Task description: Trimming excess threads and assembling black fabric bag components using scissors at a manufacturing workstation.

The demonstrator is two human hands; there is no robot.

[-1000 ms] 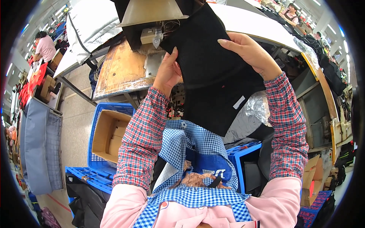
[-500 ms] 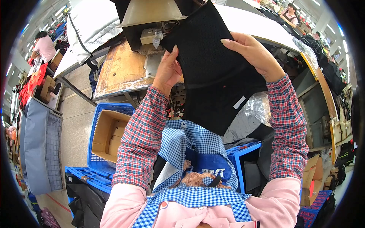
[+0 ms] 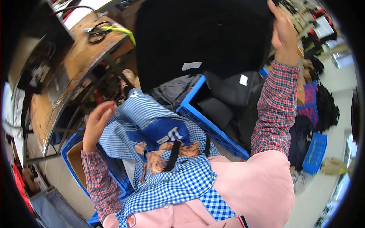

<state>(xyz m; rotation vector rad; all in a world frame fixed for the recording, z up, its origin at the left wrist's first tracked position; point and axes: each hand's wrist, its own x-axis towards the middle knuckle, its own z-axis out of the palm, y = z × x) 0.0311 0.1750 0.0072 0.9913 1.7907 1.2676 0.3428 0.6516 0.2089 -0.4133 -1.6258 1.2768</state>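
Head view showed the black fabric panel (image 3: 205, 38) spreading leftward from the right hand (image 3: 283, 32), the nearer one, which pinched its edge, and lying up and rightward of the left hand (image 3: 99, 123), loosely half-curled and apparently empty.

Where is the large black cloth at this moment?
The black cloth is at the head view's top, right of centre, its right edge in the right hand, the blue crate below it.
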